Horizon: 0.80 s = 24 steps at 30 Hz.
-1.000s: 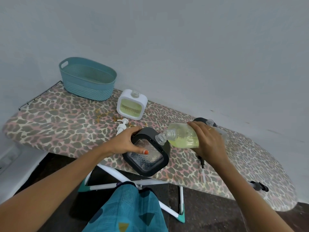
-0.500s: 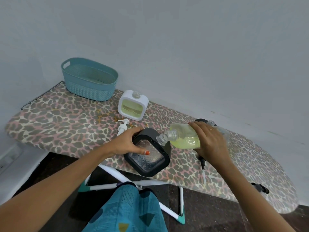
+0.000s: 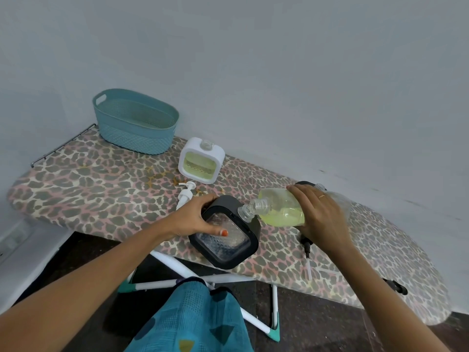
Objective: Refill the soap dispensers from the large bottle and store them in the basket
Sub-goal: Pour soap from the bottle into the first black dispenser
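1. The white dispenser (image 3: 201, 161) stands upright near the middle of the ironing board (image 3: 88, 189). Its neck is uncapped and yellow-green soap shows in its window, so it is judged to be filled. Its white pump (image 3: 186, 195) lies loose on the cover just in front of it.
2. The black dispenser (image 3: 225, 235) is held tilted at the near edge of the board, and the mouth of the large bottle (image 3: 281, 209) is set against its open neck. Hardly any soap can be made out through its clear panel, so this refill is judged to be only beginning.
3. A black pump (image 3: 305, 246) lies on the board below the right wrist. A further dark item with a clear neck is half hidden behind the right hand and cannot be identified with certainty.
4. The basket (image 3: 134, 141) stands at the far left end, well apart from the dispensers, and no dispenser is seen in it. Refitting the pumps and all the storing are judged to remain.
5. The left hand (image 3: 195, 217) is curled round the upper left corner of the black dispenser, with the thumb laid on its clear face.
6. The right hand (image 3: 319, 214) is wrapped over the body of the large bottle. The bottle is held nearly level, with soap pooled along its lower side.
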Tool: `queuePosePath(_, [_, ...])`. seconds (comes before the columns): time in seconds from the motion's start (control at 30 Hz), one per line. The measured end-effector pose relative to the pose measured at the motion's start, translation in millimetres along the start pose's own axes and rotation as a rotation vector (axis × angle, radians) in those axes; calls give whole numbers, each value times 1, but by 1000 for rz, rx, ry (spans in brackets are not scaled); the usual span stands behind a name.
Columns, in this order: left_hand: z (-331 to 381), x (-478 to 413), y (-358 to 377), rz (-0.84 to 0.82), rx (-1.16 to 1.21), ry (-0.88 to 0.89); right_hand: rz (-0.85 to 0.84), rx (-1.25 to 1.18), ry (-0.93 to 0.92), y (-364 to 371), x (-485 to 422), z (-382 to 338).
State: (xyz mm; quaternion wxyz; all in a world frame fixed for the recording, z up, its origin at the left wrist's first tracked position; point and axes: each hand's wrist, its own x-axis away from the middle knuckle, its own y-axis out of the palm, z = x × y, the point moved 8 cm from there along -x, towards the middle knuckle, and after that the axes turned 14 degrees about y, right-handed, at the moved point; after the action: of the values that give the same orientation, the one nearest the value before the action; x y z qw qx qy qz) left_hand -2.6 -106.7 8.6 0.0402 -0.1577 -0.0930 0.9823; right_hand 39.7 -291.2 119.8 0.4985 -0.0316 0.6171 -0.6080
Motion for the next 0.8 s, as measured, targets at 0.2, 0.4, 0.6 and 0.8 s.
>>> queuePosePath(0.2, [-3, 1, 0, 7, 5, -12, 3, 1, 14, -3, -1, 1])
queuePosePath(0.4, [-4, 2, 0, 2, 4, -13, 18, 8, 8, -9, -3, -1])
queuePosePath(0.6, [-4, 2, 0, 5, 5, -8, 1, 9, 12, -7, -4, 1])
queuePosePath(0.8, [-5, 2, 0, 11, -7, -8, 1, 21, 6, -8, -3, 2])
